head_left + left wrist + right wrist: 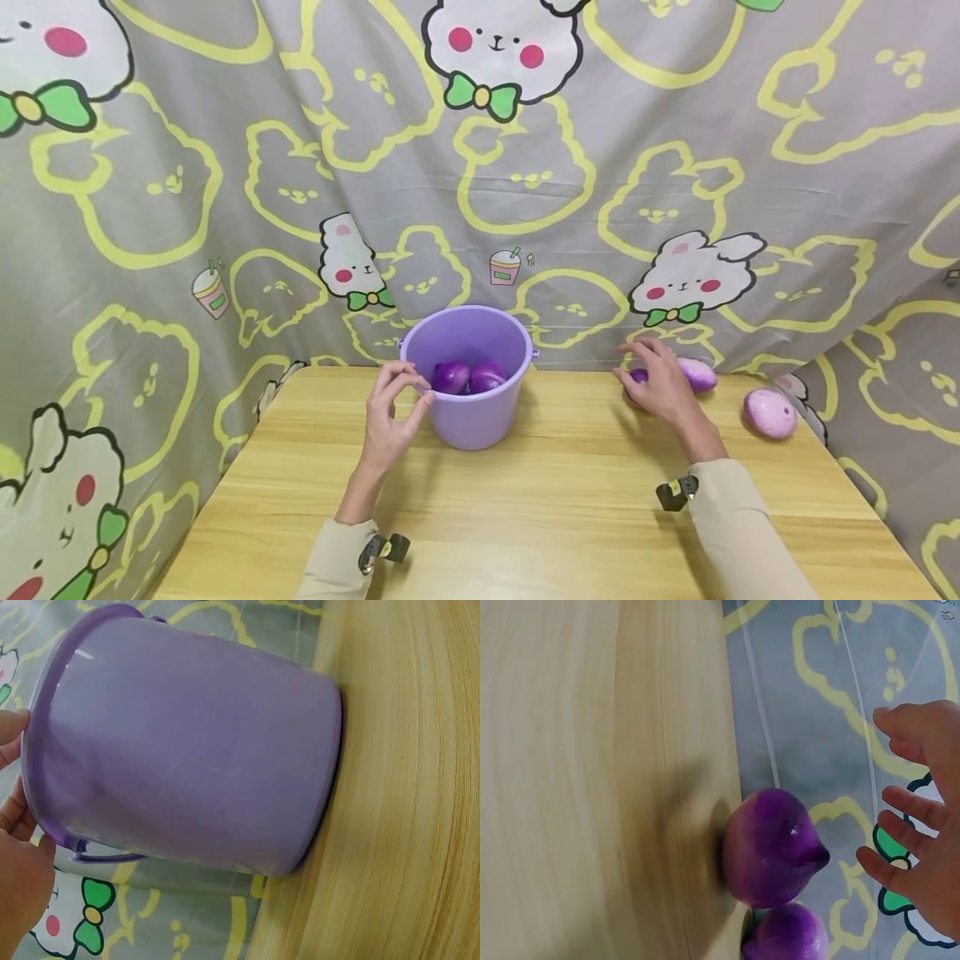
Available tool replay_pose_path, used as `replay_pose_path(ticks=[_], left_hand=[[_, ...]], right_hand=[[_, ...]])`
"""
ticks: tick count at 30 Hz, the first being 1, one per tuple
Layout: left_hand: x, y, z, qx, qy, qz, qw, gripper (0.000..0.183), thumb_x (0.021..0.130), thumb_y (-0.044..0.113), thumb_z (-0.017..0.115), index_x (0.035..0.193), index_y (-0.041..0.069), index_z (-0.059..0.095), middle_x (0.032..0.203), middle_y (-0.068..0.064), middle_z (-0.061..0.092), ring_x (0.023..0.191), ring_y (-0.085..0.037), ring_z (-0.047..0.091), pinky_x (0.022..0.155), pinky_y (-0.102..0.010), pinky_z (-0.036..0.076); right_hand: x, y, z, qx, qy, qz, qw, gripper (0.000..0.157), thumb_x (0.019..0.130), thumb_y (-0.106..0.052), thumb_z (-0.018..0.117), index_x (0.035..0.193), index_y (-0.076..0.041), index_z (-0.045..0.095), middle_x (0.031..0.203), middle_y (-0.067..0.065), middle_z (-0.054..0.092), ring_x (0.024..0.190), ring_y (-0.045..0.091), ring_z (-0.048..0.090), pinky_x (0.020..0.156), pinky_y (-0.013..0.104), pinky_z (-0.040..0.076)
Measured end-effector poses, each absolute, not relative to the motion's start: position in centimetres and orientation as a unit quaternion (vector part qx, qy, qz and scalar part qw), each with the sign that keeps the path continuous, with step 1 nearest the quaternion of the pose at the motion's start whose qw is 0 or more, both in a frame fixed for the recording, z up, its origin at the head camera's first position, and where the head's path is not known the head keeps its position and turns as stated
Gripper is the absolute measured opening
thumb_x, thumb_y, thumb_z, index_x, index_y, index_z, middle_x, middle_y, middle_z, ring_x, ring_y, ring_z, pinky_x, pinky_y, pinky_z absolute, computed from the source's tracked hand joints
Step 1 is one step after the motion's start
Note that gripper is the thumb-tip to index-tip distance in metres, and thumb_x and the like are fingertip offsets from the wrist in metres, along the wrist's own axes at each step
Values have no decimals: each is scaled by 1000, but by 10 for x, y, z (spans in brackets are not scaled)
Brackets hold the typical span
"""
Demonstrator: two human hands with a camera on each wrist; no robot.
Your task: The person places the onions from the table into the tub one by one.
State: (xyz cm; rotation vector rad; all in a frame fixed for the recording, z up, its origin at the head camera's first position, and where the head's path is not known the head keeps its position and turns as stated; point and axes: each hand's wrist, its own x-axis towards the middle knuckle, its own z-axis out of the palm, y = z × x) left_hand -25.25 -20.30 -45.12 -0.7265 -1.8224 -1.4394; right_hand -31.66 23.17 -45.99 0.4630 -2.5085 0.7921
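A purple bucket [474,421] stands upright on the table, holding purple onions [452,378] at its bottom. My left hand [392,414] pinches the near left part of its rim; the left wrist view shows the thumb and fingertips [13,727] right at the rim. Over the table's far edge hovers my right hand [660,385], fingers spread and holding nothing. Just beneath it lie a dark purple onion [772,849] and another purple onion [789,935] beside it, both partly hidden by the hand in the head view.
A paler pink-purple onion [770,414] lies at the far right of the wooden table [555,517]. Directly behind the table hangs a grey curtain [645,108] with rabbit prints, close to the bucket's back. The bucket's handle [109,859] hangs down on its side.
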Motion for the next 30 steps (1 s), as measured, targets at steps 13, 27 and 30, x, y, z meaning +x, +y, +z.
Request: replay_pose_path(ticks=[13,27,30], left_hand=[[-251,-202,-451,-276,-703,-559,342,19,82,-13,76,95,0,72,110,-23,57,115,-27,51,113,-35,39],[-251,-203,-453,-277,-703,-557,344,18,83,-11,76,95,1,72,109,-20,57,111,-34,51,111,-33,40],[-252,-203,-452,-279,-702,-557,345,17,83,-11,76,95,0,71,110,-19,57,112,-30,51,111,-34,40]], right_hand=[[-319,242,-477,160,-910,300,235,35,85,-10,79,117,-2,68,128,29,54,118,52,48,98,67,40],[-319,248,-494,129,-916,314,214,39,84,-11,79,119,2,67,127,31,51,119,53,46,100,67,39],[-319,248,-496,127,-915,315,216,39,84,-11,79,119,2,68,128,32,52,120,53,45,100,67,39]])
